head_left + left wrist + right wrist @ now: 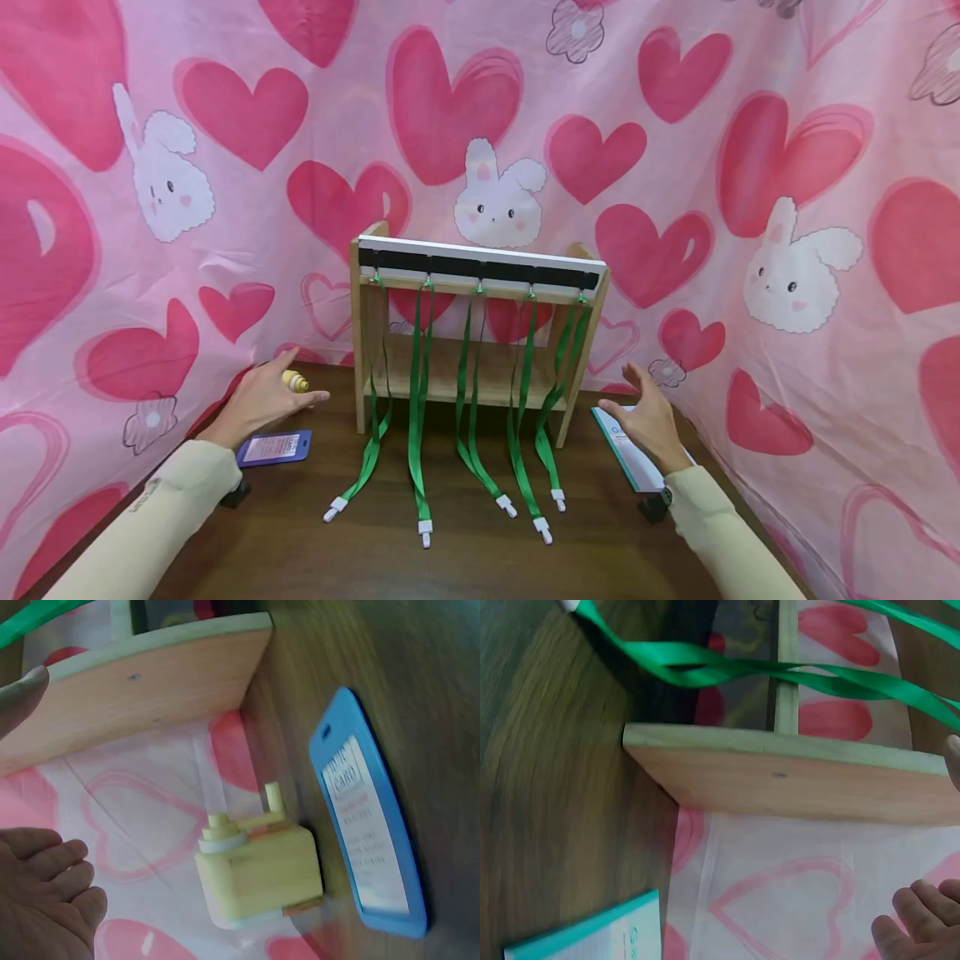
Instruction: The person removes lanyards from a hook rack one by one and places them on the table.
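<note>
My left hand (262, 398) hovers over the table's left side, fingers and thumb spread, holding nothing. Below it lies a blue card holder (274, 448) with a printed white card, clear of the fingers in the left wrist view. A pale yellow hand-crank pencil sharpener (259, 874) stands beyond that hand, partly hidden by it in the head view. On the other side my right hand (648, 423) is spread and holds nothing. It overlaps a white booklet with a teal edge (633, 467). Between the hands, several green lanyards (418, 400) with white clips hang from a wooden rack (480, 379).
The rack's top bar (480, 268) is white with a black strip, and small metal hooks carry the lanyards. Their clip ends (425, 533) lie forward on the brown wooden table (480, 575). Pink heart-and-rabbit cloth (495, 108) encloses the back and both sides.
</note>
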Action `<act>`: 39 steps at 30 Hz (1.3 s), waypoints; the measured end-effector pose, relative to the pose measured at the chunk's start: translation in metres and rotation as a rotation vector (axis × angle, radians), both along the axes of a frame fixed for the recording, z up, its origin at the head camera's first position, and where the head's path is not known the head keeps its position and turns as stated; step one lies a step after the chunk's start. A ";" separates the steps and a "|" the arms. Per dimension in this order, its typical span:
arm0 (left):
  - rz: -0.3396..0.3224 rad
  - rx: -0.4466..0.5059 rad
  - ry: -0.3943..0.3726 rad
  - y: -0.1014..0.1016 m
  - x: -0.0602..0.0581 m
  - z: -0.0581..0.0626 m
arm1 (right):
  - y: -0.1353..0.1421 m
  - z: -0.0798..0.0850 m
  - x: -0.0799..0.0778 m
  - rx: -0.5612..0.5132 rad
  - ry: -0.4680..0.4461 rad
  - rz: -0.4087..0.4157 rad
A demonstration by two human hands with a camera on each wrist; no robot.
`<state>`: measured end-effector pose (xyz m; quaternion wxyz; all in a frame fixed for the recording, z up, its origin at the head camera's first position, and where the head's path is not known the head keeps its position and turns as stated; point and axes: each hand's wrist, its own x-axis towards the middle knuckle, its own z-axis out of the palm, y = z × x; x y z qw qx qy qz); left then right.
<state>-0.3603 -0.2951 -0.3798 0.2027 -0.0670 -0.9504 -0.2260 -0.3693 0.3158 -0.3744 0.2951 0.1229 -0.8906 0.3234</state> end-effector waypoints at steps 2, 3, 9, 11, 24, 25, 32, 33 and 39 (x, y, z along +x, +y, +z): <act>0.011 0.013 0.006 0.002 -0.001 0.001 | -0.002 0.000 -0.001 -0.039 0.001 -0.003; 0.013 0.020 0.008 0.003 -0.002 0.002 | -0.003 0.000 -0.002 -0.057 -0.002 -0.007; 0.015 0.075 0.036 0.009 -0.005 0.005 | -0.010 0.002 -0.003 -0.213 -0.079 0.001; 0.017 0.105 0.021 0.010 -0.006 0.007 | -0.013 0.004 -0.004 -0.277 -0.112 0.026; -0.027 0.384 -0.044 0.026 -0.007 0.028 | -0.035 0.009 -0.013 -0.550 -0.151 0.169; -0.031 0.403 -0.042 0.027 -0.008 0.030 | -0.036 0.010 -0.013 -0.553 -0.145 0.171; -0.052 0.505 -0.047 0.038 -0.015 0.042 | -0.044 0.019 -0.014 -0.570 -0.099 0.169; -0.051 0.510 -0.042 0.039 -0.017 0.043 | -0.044 0.020 -0.015 -0.577 -0.092 0.174; -0.053 0.513 -0.017 0.048 -0.023 0.050 | -0.048 0.026 -0.015 -0.597 -0.084 0.179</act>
